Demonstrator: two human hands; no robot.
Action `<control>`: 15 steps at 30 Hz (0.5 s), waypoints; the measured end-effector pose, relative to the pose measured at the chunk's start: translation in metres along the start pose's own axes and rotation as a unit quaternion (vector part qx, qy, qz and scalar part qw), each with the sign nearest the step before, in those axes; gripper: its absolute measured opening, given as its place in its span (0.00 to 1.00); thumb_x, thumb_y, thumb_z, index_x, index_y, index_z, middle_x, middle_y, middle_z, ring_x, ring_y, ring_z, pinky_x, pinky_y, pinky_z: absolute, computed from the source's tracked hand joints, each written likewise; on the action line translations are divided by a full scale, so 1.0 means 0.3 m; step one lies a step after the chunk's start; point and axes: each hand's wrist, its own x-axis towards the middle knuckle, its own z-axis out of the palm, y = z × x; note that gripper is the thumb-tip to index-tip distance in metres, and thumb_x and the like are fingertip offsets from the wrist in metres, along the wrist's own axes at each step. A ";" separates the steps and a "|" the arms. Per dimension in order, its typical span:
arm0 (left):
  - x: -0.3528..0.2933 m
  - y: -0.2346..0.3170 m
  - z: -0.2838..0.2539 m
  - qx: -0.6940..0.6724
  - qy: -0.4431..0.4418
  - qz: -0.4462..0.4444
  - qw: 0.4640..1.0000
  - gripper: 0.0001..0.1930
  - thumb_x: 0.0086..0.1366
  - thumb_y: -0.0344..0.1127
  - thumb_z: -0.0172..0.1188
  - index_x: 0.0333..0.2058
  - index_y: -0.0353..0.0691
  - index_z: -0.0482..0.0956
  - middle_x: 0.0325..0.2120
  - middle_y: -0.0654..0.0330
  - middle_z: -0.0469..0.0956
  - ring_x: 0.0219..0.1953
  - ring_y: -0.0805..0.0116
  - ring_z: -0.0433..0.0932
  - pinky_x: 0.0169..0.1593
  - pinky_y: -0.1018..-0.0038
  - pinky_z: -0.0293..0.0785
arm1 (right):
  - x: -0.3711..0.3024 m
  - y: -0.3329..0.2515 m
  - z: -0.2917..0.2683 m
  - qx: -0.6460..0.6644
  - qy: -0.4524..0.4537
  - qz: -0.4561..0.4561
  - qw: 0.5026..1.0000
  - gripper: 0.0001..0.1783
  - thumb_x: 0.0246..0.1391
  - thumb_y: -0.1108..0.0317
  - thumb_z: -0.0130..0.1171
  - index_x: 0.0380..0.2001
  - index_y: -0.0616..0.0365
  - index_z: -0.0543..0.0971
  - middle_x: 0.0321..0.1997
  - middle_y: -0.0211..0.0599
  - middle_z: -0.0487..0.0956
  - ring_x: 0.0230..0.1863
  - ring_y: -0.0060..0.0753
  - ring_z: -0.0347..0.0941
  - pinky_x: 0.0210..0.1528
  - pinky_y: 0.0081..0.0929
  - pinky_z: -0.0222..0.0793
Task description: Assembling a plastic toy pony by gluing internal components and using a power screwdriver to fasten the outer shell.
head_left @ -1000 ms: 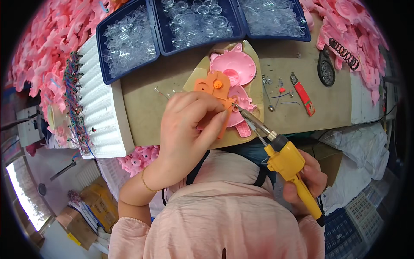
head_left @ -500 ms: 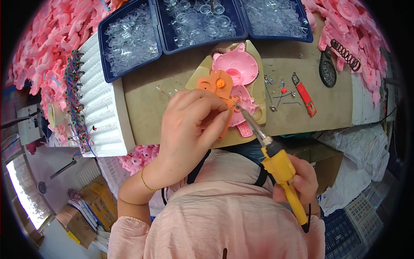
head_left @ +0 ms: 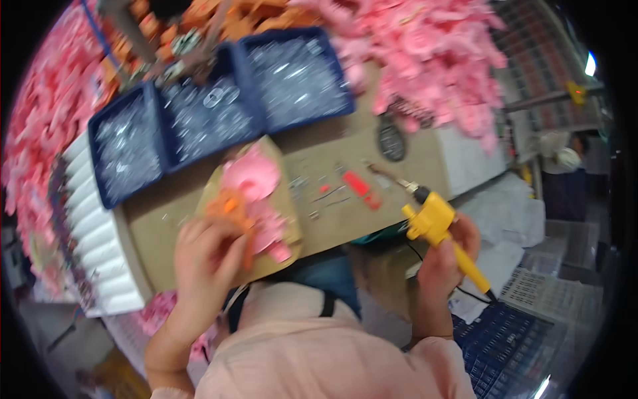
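Observation:
My right hand point(head_left: 448, 259) is wrapped round a yellow soldering iron point(head_left: 433, 221), whose metal tip points up and left over the right part of the table. My left hand point(head_left: 207, 263) is closed at the lower edge of an orange plastic toy part point(head_left: 230, 205), thumb and fingers pinched on it; the fingertips are blurred. Beneath that part, pink plastic shell pieces point(head_left: 252, 174) lie in a tan holding block point(head_left: 292, 229). Between the block and the iron are a red-handled tool point(head_left: 361, 189), thin wires and small metal bits.
Blue trays point(head_left: 262, 125) of clear plastic parts stand behind the block. A white ridged tray point(head_left: 100, 229) is at the left. Heaps of pink parts point(head_left: 432, 60) line the back, with orange parts point(head_left: 252, 20) among them. A black oval soldering stand point(head_left: 391, 139) sits at the right.
The soldering iron has been lifted off the orange part and carried to the right. My left hand stays at the orange part. The whole view has swung right.

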 end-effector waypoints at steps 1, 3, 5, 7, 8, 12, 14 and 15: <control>-0.018 -0.004 -0.007 -0.004 -0.003 -0.015 1.000 0.04 0.51 0.28 0.62 0.26 0.38 0.76 0.26 0.58 0.75 0.31 0.58 0.71 0.39 0.67 0.65 | 0.070 -0.051 -0.026 0.016 0.045 0.026 0.999 0.22 0.46 0.75 0.54 0.48 0.66 0.68 0.47 0.43 0.72 0.50 0.34 0.69 0.56 0.33 0.63; -0.013 -0.005 -0.017 -0.012 -0.008 -0.024 1.000 0.04 0.50 0.28 0.62 0.26 0.38 0.76 0.26 0.58 0.75 0.31 0.58 0.71 0.40 0.67 0.65 | 0.186 -0.117 -0.113 -0.081 0.061 0.012 0.995 0.21 0.47 0.75 0.55 0.47 0.66 0.70 0.46 0.42 0.73 0.48 0.33 0.71 0.53 0.32 0.67; -0.019 -0.005 -0.035 0.059 -0.001 0.045 0.997 0.05 0.50 0.29 0.62 0.27 0.39 0.76 0.26 0.60 0.75 0.32 0.60 0.71 0.39 0.68 0.63 | 0.278 -0.124 -0.119 -0.130 0.046 -0.001 0.990 0.19 0.49 0.77 0.55 0.47 0.66 0.70 0.45 0.42 0.74 0.48 0.32 0.71 0.50 0.29 0.70; -0.008 0.005 -0.058 0.100 -0.008 0.063 0.993 0.05 0.50 0.29 0.62 0.27 0.40 0.76 0.26 0.61 0.74 0.32 0.61 0.71 0.39 0.68 0.62 | 0.363 -0.051 -0.094 -0.152 -0.005 -0.029 0.988 0.18 0.53 0.74 0.55 0.48 0.65 0.71 0.46 0.40 0.74 0.46 0.30 0.71 0.43 0.26 0.71; 0.000 0.009 -0.076 0.140 -0.015 0.086 0.986 0.05 0.51 0.30 0.63 0.27 0.41 0.77 0.25 0.62 0.74 0.32 0.62 0.71 0.39 0.68 0.61 | 0.384 -0.015 -0.079 -0.152 -0.030 -0.031 0.987 0.18 0.54 0.73 0.54 0.49 0.65 0.70 0.47 0.40 0.74 0.47 0.29 0.71 0.43 0.25 0.71; 0.034 -0.003 -0.130 0.161 -0.044 0.075 0.983 0.05 0.51 0.31 0.63 0.27 0.42 0.77 0.25 0.63 0.73 0.33 0.63 0.70 0.38 0.68 0.60 | 0.381 0.120 -0.060 -0.140 0.000 0.001 0.990 0.19 0.58 0.70 0.52 0.53 0.60 0.67 0.47 0.38 0.74 0.42 0.27 0.72 0.41 0.22 0.69; 0.021 -0.034 -0.148 0.165 -0.068 0.062 0.982 0.06 0.51 0.32 0.63 0.28 0.42 0.77 0.27 0.64 0.73 0.34 0.63 0.70 0.39 0.68 0.60 | 0.317 0.201 -0.082 0.036 0.092 0.201 0.975 0.19 0.59 0.70 0.50 0.53 0.56 0.66 0.45 0.36 0.74 0.36 0.24 0.72 0.36 0.21 0.68; 0.013 -0.046 -0.146 0.169 -0.046 0.072 0.982 0.06 0.51 0.32 0.62 0.29 0.42 0.75 0.27 0.63 0.73 0.34 0.63 0.70 0.39 0.68 0.60 | 0.283 0.203 -0.066 0.042 0.077 0.210 0.974 0.19 0.59 0.70 0.50 0.53 0.56 0.66 0.45 0.36 0.74 0.36 0.24 0.72 0.36 0.21 0.68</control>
